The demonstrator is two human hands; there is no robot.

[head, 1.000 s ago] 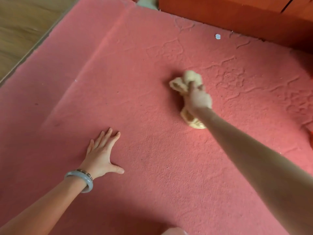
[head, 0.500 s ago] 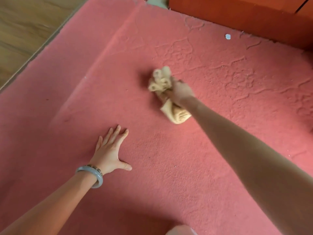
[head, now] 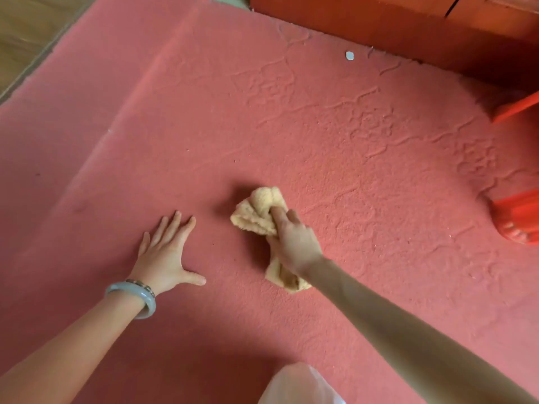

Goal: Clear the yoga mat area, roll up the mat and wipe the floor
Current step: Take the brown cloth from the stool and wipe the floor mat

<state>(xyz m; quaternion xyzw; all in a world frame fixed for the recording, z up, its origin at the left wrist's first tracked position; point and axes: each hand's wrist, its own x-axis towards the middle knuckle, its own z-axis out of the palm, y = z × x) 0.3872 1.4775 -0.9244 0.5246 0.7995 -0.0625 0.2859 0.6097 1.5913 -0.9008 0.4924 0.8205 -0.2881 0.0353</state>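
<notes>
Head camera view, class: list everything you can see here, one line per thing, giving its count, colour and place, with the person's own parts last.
Carpet: one, pinkish red, patterned, covers most of the floor.
Cloth: one, pale yellow, bunched on the carpet at centre.
Wooden floor: one strip, brown, top left.
Wooden furniture: one base, orange-red, top right.
White scrap: one, on the carpet near the furniture.
Red objects: two, cut off at the right edge.
Bangle: one, grey, left wrist.
Left hand: flat on the carpet, fingers spread.
Right hand: grips the cloth.
</notes>
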